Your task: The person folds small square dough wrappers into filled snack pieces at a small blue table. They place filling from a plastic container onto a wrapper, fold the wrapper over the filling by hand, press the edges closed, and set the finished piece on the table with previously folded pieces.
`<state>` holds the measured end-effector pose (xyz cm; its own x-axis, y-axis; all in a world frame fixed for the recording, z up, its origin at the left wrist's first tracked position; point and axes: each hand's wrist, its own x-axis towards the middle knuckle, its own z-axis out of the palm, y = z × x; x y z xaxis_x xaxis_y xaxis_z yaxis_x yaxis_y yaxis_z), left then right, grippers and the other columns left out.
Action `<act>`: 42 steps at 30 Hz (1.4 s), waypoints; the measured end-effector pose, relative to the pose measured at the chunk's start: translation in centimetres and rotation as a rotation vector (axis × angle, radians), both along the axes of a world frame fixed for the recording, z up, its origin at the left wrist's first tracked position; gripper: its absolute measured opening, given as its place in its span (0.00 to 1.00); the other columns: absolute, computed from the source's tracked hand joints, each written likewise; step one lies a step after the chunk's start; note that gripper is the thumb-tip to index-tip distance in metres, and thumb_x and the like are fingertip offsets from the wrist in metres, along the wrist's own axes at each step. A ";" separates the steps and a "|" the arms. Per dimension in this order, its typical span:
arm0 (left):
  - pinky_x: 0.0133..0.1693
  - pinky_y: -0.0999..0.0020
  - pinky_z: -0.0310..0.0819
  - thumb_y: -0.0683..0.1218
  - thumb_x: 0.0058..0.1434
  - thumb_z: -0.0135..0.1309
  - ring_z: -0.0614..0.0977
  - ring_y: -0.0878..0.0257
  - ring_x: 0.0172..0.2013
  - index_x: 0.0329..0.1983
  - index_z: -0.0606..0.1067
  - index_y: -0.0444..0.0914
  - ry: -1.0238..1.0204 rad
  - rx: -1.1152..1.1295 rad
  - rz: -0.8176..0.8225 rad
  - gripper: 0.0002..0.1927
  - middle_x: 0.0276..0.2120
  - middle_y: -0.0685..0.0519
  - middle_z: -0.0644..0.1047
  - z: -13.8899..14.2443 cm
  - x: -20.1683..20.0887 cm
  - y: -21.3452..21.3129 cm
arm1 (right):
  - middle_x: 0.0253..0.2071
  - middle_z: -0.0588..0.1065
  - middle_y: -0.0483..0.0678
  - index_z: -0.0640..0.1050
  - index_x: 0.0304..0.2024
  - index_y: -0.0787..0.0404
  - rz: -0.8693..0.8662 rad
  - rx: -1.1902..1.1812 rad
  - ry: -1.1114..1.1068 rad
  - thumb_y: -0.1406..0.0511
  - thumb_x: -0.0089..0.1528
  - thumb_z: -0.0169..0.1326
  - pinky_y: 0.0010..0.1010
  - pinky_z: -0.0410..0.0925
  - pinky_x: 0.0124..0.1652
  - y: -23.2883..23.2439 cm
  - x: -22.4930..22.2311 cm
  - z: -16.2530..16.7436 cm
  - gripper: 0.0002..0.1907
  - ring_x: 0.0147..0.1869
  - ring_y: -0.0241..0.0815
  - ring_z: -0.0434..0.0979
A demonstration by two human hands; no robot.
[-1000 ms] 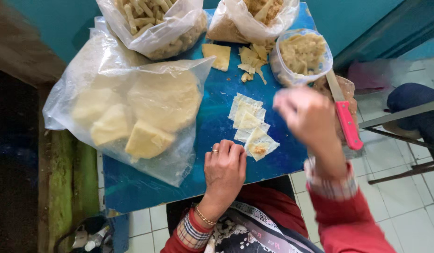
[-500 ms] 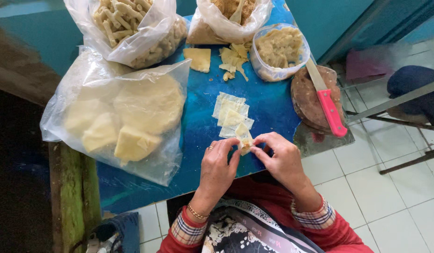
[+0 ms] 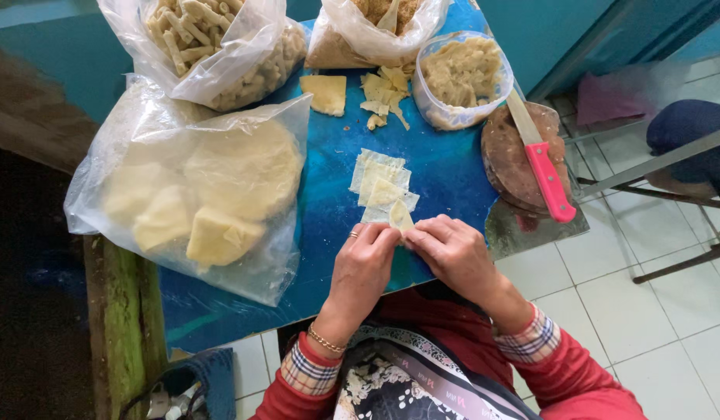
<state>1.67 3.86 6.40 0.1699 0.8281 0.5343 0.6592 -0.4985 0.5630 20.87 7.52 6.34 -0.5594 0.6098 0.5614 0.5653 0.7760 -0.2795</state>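
Head view: the left hand [image 3: 365, 264] and right hand [image 3: 451, 253] meet at the near edge of the blue table [image 3: 445, 167], fingertips of both pinched on one pale dough wrapper [image 3: 400, 217]. Just beyond lies the wrapper stack [image 3: 378, 177]. A pink-handled knife [image 3: 540, 162] rests on a round board [image 3: 509, 163] to the right.

I have one view only, from the head camera: it looks almost straight down, close over the blue worktop [image 3: 445, 167], its far edge at the top, my hands [image 3: 410, 260] low in centre frame.
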 end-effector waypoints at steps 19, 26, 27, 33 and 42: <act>0.39 0.58 0.74 0.38 0.60 0.59 0.79 0.51 0.38 0.37 0.76 0.39 -0.117 -0.152 0.063 0.04 0.35 0.51 0.78 0.5 0.3 -1.2 | 0.33 0.80 0.47 0.81 0.35 0.59 -0.099 -0.664 0.087 0.66 0.57 0.63 0.32 0.71 0.33 -0.2 -0.3 1.3 0.05 0.32 0.43 0.81; 0.40 0.60 0.75 0.39 0.61 0.60 0.78 0.52 0.38 0.41 0.78 0.38 -0.082 -0.048 0.036 0.06 0.38 0.51 0.77 0.6 0.4 -2.3 | 0.38 0.79 0.47 0.82 0.40 0.57 0.004 -0.308 0.095 0.68 0.59 0.61 0.33 0.73 0.38 -0.9 -0.2 1.3 0.06 0.40 0.47 0.81; 0.40 0.60 0.74 0.39 0.61 0.60 0.78 0.52 0.38 0.40 0.78 0.38 -0.092 -0.071 0.043 0.05 0.38 0.51 0.77 0.6 0.4 -2.4 | 0.39 0.79 0.47 0.82 0.41 0.57 0.011 -0.238 0.088 0.69 0.59 0.60 0.34 0.73 0.39 -1.2 -0.2 1.3 0.08 0.41 0.48 0.80; 0.40 0.59 0.72 0.39 0.60 0.60 0.77 0.50 0.38 0.35 0.77 0.37 -0.127 -0.143 0.094 0.03 0.36 0.49 0.76 0.7 0.3 -1.7 | 0.38 0.78 0.47 0.82 0.40 0.60 -0.014 -0.163 0.063 0.69 0.58 0.61 0.37 0.71 0.39 -1.7 -0.6 0.9 0.07 0.40 0.49 0.77; 0.40 0.60 0.74 0.40 0.62 0.60 0.78 0.53 0.38 0.41 0.77 0.38 -0.029 -0.033 -0.024 0.05 0.38 0.51 0.76 0.5 0.0 -2.7 | 0.32 0.77 0.48 0.81 0.33 0.60 -0.024 -0.689 0.050 0.65 0.57 0.63 0.35 0.71 0.34 -0.2 0.0 1.0 0.05 0.35 0.46 0.81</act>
<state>1.64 1.12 6.87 0.1750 0.8414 0.5114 0.6300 -0.4948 0.5986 20.85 7.35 7.34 -0.5247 0.8487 0.0661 0.5538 0.3993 -0.7307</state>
